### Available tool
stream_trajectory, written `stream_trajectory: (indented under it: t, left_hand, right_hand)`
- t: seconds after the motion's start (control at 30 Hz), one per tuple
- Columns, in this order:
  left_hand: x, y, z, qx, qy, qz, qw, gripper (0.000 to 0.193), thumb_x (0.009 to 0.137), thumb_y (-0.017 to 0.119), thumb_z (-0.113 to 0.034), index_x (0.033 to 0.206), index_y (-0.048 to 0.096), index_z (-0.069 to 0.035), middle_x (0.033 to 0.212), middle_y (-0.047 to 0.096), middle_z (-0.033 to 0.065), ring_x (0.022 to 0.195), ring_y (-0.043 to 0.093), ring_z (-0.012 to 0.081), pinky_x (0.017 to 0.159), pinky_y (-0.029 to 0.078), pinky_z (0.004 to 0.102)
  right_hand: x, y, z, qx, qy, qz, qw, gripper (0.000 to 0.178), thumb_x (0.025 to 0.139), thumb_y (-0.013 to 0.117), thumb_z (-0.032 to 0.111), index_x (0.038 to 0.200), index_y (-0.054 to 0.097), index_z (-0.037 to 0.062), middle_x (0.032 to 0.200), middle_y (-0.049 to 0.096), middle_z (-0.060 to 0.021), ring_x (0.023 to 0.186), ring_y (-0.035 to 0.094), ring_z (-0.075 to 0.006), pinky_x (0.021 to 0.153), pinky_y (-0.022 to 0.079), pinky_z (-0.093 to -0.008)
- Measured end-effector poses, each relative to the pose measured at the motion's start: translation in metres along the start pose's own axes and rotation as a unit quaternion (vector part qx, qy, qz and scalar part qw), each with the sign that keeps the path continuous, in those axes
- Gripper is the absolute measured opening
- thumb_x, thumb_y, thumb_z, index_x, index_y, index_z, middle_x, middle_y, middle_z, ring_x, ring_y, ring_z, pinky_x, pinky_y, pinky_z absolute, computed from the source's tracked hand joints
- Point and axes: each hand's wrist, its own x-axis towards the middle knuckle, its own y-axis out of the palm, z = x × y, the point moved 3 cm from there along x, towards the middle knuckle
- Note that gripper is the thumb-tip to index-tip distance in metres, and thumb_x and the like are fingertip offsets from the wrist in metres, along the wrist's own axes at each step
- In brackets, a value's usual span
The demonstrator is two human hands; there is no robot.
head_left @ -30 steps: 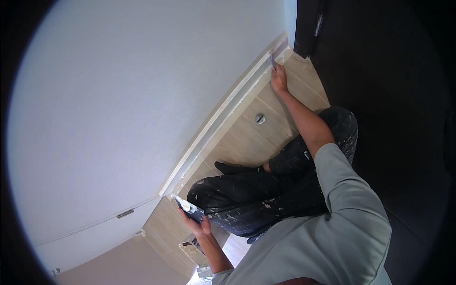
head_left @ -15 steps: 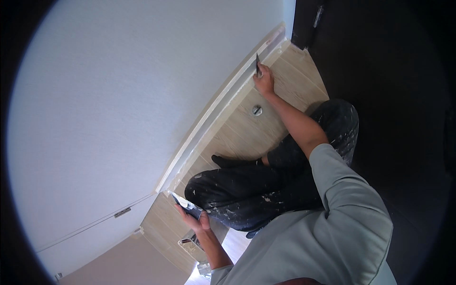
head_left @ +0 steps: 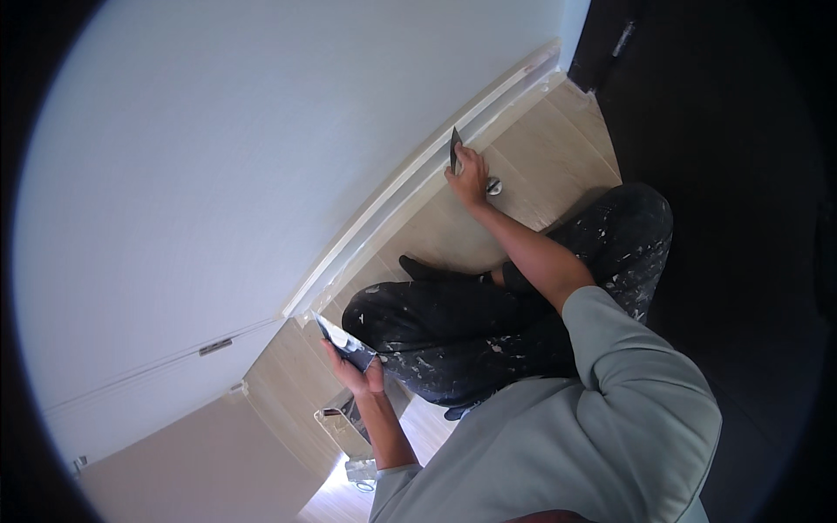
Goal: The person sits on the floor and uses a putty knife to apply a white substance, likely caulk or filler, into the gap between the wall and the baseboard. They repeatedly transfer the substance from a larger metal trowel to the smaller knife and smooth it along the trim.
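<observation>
My right hand (head_left: 471, 179) is closed around a dark, thin-bladed putty knife (head_left: 454, 146). Its blade points up against the pale skirting strip (head_left: 508, 98) that runs along the foot of the wall. Lower left, by my bent knee, my left hand (head_left: 356, 376) grips a wide, dark flat plate, perhaps a broad scraper (head_left: 356, 356), with white paste (head_left: 335, 330) smeared along its outer part. Paste-like smears also lie at the strip's lower edge. Part of each handle is hidden by my fingers.
The white wall (head_left: 235, 174) rises on the left, with a hinge (head_left: 215, 346) low on it. A round metal floor fitting (head_left: 494, 186) sits beside my right hand. Behind my left forearm stands an open box-like container (head_left: 336, 425). A dark panel (head_left: 715, 174) stands at right.
My right hand has drawn the putty knife back along the skirting strip, away from the dark corner and towards me. My left hand keeps its hold on the paste-covered plate.
</observation>
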Motion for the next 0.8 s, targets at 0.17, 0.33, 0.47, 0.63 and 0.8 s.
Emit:
stream_trajectory:
  t: [0.17, 0.33, 0.47, 0.63, 0.8]
  left_hand:
    - [0.004, -0.009, 0.000, -0.013, 0.000, 0.028, 1.000, 0.027, 0.100, 0.055, -0.033, 0.112, 0.064, -0.010, 0.099, 0.071, 0.0002, 0.083, 0.069, 0.0102, 0.070, 0.056, 0.0234]
    - [0.004, -0.011, 0.000, -0.035, -0.017, 0.047, 0.998, 0.030, 0.100, 0.055, -0.033, 0.114, 0.063, -0.008, 0.103, 0.071, 0.0014, 0.090, 0.068, 0.0112, 0.078, 0.055, 0.0257]
    - [0.000, -0.008, -0.001, -0.024, 0.000, 0.046, 0.999, 0.031, 0.100, 0.055, -0.034, 0.116, 0.062, -0.008, 0.103, 0.070, 0.0017, 0.088, 0.068, 0.0114, 0.077, 0.055, 0.0262]
    - [0.009, -0.020, 0.004, -0.036, -0.006, 0.049, 0.998, 0.034, 0.100, 0.054, -0.037, 0.117, 0.061, -0.008, 0.104, 0.070, 0.0025, 0.089, 0.068, 0.0133, 0.078, 0.056, 0.0285]
    - [0.007, -0.020, 0.002, -0.040, -0.003, 0.074, 0.996, 0.039, 0.100, 0.053, -0.040, 0.119, 0.060, -0.007, 0.110, 0.069, 0.0050, 0.096, 0.067, 0.0175, 0.085, 0.055, 0.0333]
  right_hand:
    - [-0.029, 0.011, 0.027, 0.031, -0.006, 0.018, 0.999, 0.071, 0.067, 0.079, 0.012, 0.133, 0.055, 0.0020, 0.120, 0.059, -0.0151, 0.112, 0.053, -0.0346, 0.096, 0.041, -0.0481]
    - [-0.051, 0.020, 0.046, 0.024, 0.000, 0.037, 0.999, 0.071, 0.067, 0.080, 0.012, 0.132, 0.056, 0.0024, 0.120, 0.059, -0.0150, 0.113, 0.053, -0.0340, 0.096, 0.041, -0.0473]
    - [-0.068, 0.026, 0.062, 0.028, 0.021, 0.064, 0.997, 0.071, 0.066, 0.080, 0.013, 0.132, 0.057, 0.0038, 0.121, 0.059, -0.0145, 0.115, 0.052, -0.0334, 0.098, 0.040, -0.0466]
    - [-0.091, 0.047, 0.063, 0.048, -0.012, 0.075, 0.996, 0.064, 0.069, 0.078, 0.016, 0.129, 0.059, 0.0034, 0.122, 0.060, -0.0134, 0.116, 0.052, -0.0337, 0.099, 0.039, -0.0472]
    - [-0.102, 0.031, 0.061, 0.137, -0.015, 0.150, 0.979, 0.040, 0.082, 0.066, 0.009, 0.121, 0.062, -0.0005, 0.118, 0.063, -0.0181, 0.114, 0.054, -0.0357, 0.100, 0.041, -0.0440]
